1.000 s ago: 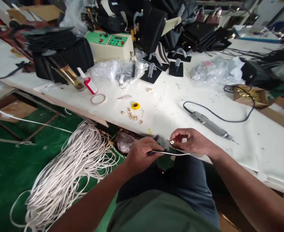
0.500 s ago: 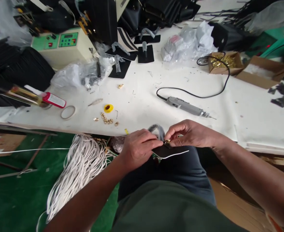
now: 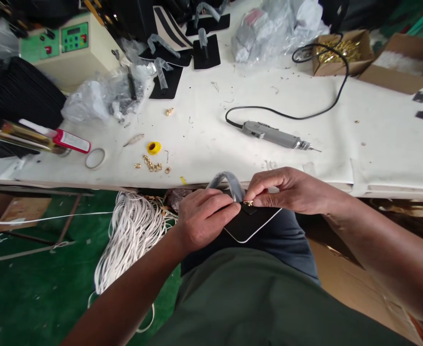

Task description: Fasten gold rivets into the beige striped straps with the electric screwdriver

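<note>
"So, where is the black panel (image 3: 245,227) in relation to the hands?"

"Between them, above the lap, by the near edge of the table (image 3: 204,127). The left hand (image 3: 205,218) covers its left part, fingers bent close together and gripping it; its thumb is hidden. The right hand (image 3: 287,192) has forefinger and thumb nearly together, pinching a gold fitting (image 3: 248,203) at the panel's upper face."

"Which way does the panel point?"

"One white-edged corner aims back at the green shirt (image 3: 262,298). The plastic-wrapped handle (image 3: 226,179) arches up on the far side, its span running left to right. The panel's long axis I can't tell; the left hand hides too much."

"And further out?"

"Loose gold pieces (image 3: 152,165) lie near a yellow roll (image 3: 156,148), beyond the left hand. A grey rotary tool (image 3: 274,135) lies past the right hand, its bit pointing right."
</note>
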A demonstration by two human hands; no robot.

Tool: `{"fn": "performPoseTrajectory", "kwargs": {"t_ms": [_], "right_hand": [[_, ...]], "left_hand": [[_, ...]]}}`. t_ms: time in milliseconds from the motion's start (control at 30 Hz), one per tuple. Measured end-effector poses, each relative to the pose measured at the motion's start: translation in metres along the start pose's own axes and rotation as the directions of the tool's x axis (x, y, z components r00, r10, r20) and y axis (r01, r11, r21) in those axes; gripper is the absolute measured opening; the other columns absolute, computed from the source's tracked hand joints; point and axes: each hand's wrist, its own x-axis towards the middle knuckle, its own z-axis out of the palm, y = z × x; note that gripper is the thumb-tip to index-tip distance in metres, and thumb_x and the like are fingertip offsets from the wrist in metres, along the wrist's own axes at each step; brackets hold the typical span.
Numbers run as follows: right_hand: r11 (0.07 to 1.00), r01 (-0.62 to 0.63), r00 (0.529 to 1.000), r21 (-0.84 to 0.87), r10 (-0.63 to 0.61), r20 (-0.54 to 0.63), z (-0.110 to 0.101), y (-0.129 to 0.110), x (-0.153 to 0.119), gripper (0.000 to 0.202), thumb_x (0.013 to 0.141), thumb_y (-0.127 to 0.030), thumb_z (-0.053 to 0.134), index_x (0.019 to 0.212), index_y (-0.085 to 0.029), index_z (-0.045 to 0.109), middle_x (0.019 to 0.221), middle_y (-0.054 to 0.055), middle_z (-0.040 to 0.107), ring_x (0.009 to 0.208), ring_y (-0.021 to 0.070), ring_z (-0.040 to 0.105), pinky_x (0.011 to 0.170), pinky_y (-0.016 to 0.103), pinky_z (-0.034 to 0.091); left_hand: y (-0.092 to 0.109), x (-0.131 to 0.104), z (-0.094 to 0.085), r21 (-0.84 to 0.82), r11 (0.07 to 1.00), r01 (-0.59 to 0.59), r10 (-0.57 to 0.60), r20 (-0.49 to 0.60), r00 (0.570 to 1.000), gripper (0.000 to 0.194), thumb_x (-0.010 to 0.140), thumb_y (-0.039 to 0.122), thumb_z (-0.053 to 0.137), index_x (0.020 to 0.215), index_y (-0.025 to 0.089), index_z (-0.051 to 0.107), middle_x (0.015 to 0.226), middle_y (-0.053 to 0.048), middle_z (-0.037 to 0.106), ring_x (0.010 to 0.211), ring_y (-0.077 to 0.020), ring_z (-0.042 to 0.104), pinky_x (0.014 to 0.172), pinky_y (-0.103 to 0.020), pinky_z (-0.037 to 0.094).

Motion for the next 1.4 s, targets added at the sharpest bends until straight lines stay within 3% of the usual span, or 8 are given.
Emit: {"fn": "performPoseTrajectory", "kwargs": {"t_ms": [300, 600, 800, 1100, 1400], "right_hand": [[0.987, -0.011, 0.998, -0.161, 0.020, 0.054, 0.003, -0.012, -0.008, 0.028, 0.084, -0.048, 0.080, 0.094, -0.022, 0.082, 0.088, 0.003, 0.075, 0.079, 0.0157, 0.065, 0.074, 0.029, 0.051], [0.945, 0.161, 0.980, -0.284, -0.120, 0.156, 0.009, -0.020, -0.011, 0.024, 0.096, -0.043, 0.068, 0.099, -0.023, 0.081, 0.094, 0.005, 0.075, 0.084, 0.0172, 0.068, 0.078, 0.029, 0.051], [0.900, 0.201, 0.980, -0.387, -0.183, 0.084, 0.016, -0.021, -0.015, 0.018, 0.097, -0.036, 0.067, 0.100, -0.026, 0.082, 0.095, 0.004, 0.075, 0.085, 0.0165, 0.069, 0.075, 0.028, 0.052], [0.955, 0.087, 0.985, -0.282, -0.125, -0.117, 0.027, -0.017, -0.014, 0.027, 0.091, -0.047, 0.074, 0.100, -0.022, 0.082, 0.090, 0.004, 0.076, 0.081, 0.0176, 0.069, 0.072, 0.028, 0.053], [0.953, 0.139, 0.990, -0.267, -0.141, 0.012, 0.019, -0.019, -0.010, 0.025, 0.092, -0.045, 0.074, 0.099, -0.022, 0.082, 0.093, 0.005, 0.078, 0.083, 0.0171, 0.070, 0.075, 0.027, 0.053]], "left_hand": [[0.011, -0.006, -0.007, 0.031, 0.999, -0.045, 0.045, -0.005, 0.999, 0.019, 0.090, 0.013, 0.073, 0.106, 0.022, 0.074, 0.096, -0.002, 0.078, 0.092, -0.0169, 0.072, 0.082, -0.029, 0.057], [0.017, -0.007, -0.007, 0.025, 1.000, -0.008, 0.008, 0.006, 1.000, 0.018, 0.094, 0.018, 0.068, 0.108, 0.026, 0.075, 0.098, -0.001, 0.078, 0.094, -0.0162, 0.071, 0.086, -0.030, 0.059], [0.020, -0.008, -0.004, 0.010, 0.998, 0.055, -0.055, -0.019, 0.998, 0.014, 0.094, 0.018, 0.068, 0.104, 0.024, 0.075, 0.095, -0.002, 0.079, 0.089, -0.0164, 0.072, 0.082, -0.030, 0.060], [0.023, -0.008, -0.003, -0.076, 0.991, 0.113, -0.122, -0.117, 0.986, 0.015, 0.091, 0.015, 0.071, 0.104, 0.023, 0.072, 0.109, -0.006, 0.080, 0.093, -0.0168, 0.075, 0.086, -0.032, 0.062], [0.025, -0.009, -0.004, -0.169, 0.978, 0.119, -0.138, -0.104, 0.985, 0.027, 0.086, 0.004, 0.073, 0.105, 0.023, 0.071, 0.107, -0.004, 0.080, 0.093, -0.0156, 0.075, 0.084, -0.030, 0.062]]}}
